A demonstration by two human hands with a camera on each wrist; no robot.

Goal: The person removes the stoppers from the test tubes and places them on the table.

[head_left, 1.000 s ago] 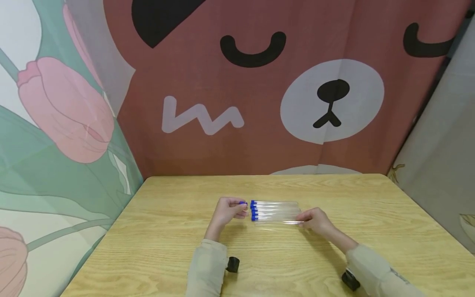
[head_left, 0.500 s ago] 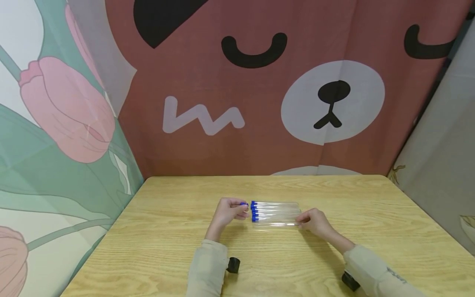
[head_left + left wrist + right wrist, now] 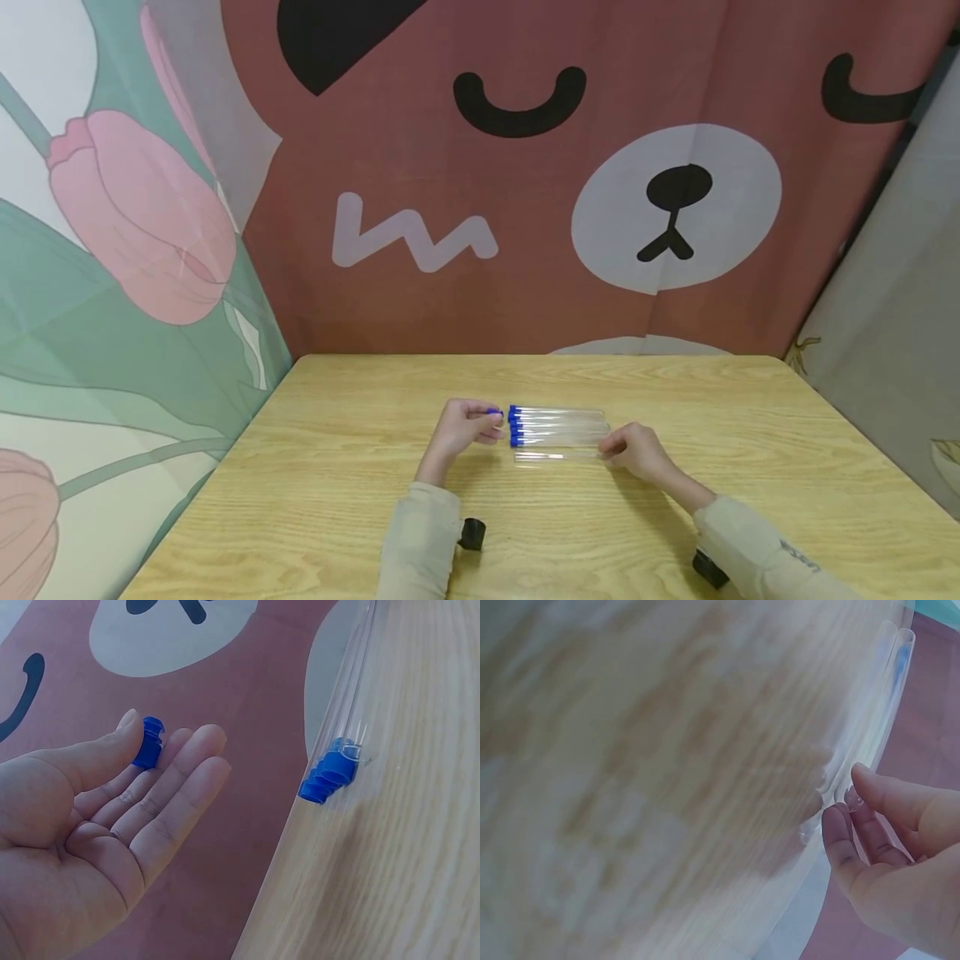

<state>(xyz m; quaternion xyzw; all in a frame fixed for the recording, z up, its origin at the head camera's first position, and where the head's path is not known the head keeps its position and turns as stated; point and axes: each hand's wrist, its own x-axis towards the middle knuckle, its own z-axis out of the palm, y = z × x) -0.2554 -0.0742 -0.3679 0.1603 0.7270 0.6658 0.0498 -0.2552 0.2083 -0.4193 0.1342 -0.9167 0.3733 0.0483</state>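
Note:
In the head view, my left hand point(image 3: 463, 429) pinches a blue cap point(image 3: 151, 742) between thumb and index finger, its other fingers extended. To its right, a row of clear test tubes point(image 3: 558, 425) with blue caps point(image 3: 514, 427) lies on the table, capped ends facing the left hand. Along the near side of the row lies a clear tube point(image 3: 555, 457) with no cap, its open end to the left. My right hand point(image 3: 637, 448) pinches the right end of that tube with thumb and fingertips, close over the tabletop.
The wooden table point(image 3: 337, 525) reaches back to a curtain point(image 3: 390, 308) printed with a bear. A flowered curtain point(image 3: 150, 350) hangs along the left side and a pale one point(image 3: 885, 333) along the right. Black wrist cameras point(image 3: 472, 534) sit at both sleeves.
The uncapped tube in my right hand has shifted slightly left and toward me, away from the capped row. My left hand with the blue cap stays nearly still.

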